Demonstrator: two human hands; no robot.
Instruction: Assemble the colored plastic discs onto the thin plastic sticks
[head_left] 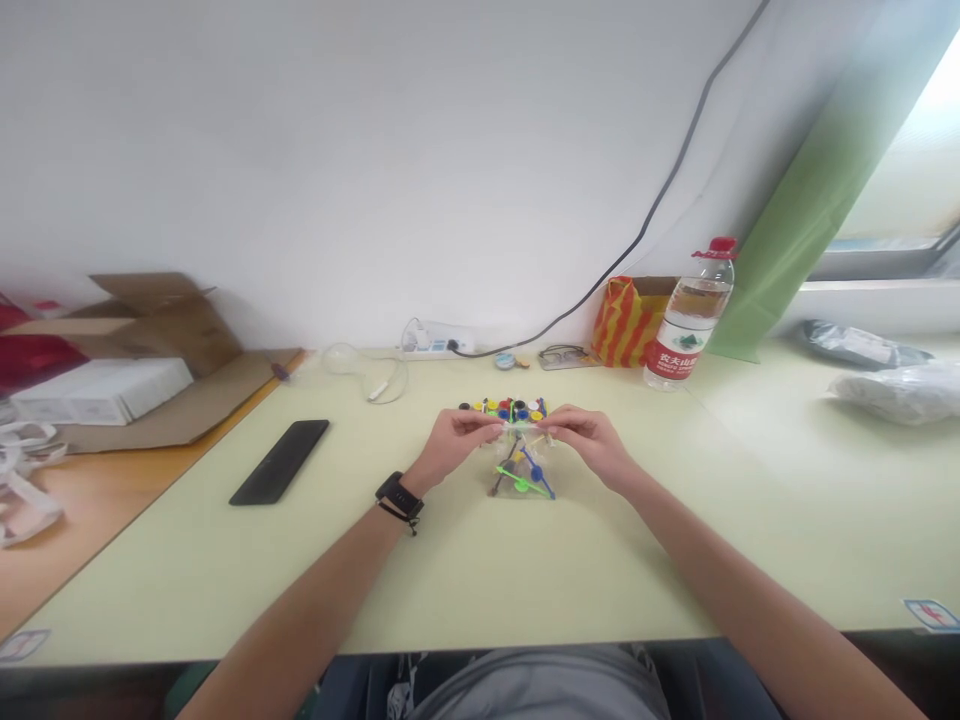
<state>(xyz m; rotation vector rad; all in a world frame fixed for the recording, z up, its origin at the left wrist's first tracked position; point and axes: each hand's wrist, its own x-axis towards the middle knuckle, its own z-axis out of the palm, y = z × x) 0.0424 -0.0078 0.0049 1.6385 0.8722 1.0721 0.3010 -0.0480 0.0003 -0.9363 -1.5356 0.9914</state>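
A clear plastic bag (523,492) with green, blue and yellow plastic pieces inside hangs or lies in front of me at the middle of the table. My left hand (459,440) pinches the left end of its top edge, and a dark watch sits on that wrist. The right end of the same edge is pinched by my right hand (587,440). Just behind the bag several small colourful round pieces (493,407) lie in rows, partly hidden by my hands and the bag. Whether the bag's mouth is sealed I cannot tell.
A black flat slab (280,462) lies to the left. At the back are a power strip (439,342), a roll of tape (505,361) and glasses (562,355). A large water bottle (688,320) stands back right, plastic packages (900,390) further right. A cardboard box (169,330) is far left.
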